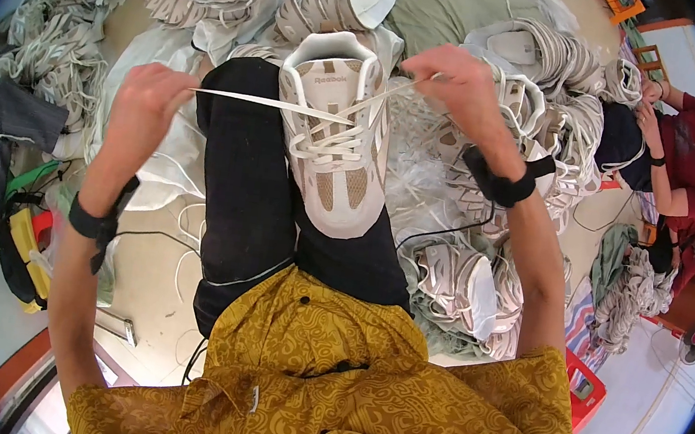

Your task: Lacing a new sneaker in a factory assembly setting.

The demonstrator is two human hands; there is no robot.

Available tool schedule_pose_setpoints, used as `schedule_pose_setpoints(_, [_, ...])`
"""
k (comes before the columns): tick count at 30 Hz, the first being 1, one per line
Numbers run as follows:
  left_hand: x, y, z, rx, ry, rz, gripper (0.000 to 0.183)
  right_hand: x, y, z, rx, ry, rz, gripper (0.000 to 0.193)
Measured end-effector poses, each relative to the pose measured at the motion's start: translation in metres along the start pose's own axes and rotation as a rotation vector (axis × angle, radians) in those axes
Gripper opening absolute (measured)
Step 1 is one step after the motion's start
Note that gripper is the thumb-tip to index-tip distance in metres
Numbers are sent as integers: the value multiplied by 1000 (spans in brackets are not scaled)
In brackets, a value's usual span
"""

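The shoe lies on the lap between both hands, left fingers and right fingers each pinching a lace end taut.

This is a small shoe workshop, where footwear is finished by hand on the floor. The sign of it is the large heap of white and beige sneakers, which fills the middle and upper part of the view. Left of the heap lie more sneakers of the same kind, also in loose piles. Below the heap, unfinished shoe uppers are stacked on the floor. To the right of the heap sits another worker in a red shirt, close to it. A red plastic crate stands further below, near the pale floor.
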State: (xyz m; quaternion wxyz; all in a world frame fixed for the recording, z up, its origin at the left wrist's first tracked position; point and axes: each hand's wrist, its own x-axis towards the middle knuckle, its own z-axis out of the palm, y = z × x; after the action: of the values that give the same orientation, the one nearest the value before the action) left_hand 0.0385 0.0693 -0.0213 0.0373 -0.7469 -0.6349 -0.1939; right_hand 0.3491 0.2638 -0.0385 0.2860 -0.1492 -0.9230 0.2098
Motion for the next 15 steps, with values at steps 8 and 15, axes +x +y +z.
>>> schedule_pose_setpoints(8, [-4,-10,0,12,-64,-82,13,-20,24,-38,157,45,397,24])
schedule_pose_setpoints(15, [-3,-17,14,-36,-133,-200,11,-37,43,-45,92,1,576,24])
